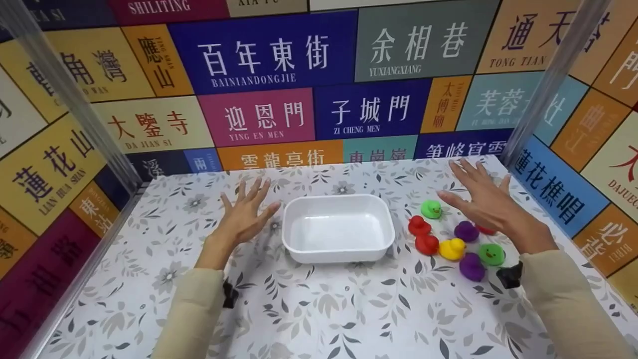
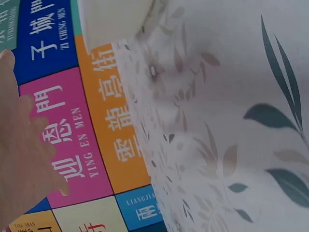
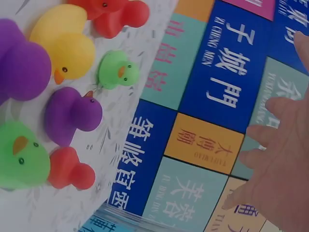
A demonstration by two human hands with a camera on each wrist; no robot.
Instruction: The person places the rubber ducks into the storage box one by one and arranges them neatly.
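Holding left hand [image 1: 244, 215] spread wide near white tub [image 1: 339, 256] on floral desk [image 1: 319, 309], right hand [image 1: 483, 202] likewise spread near red, yellow, green and purple toy ducks [image 1: 452, 250].

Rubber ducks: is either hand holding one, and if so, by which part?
Nothing is held. The left hand and right hand are both empty, fingers spread, touching neither the rubber ducks nor the white plastic tub.

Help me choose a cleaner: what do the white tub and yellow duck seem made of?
White tub: probably hard plastic, glossy; bright reflections on its floor and smooth rounded walls, though ceramic is possible.
Yellow duck: likely vinyl or rubber, smooth, satin; rounded moulded body with a soft sheen.
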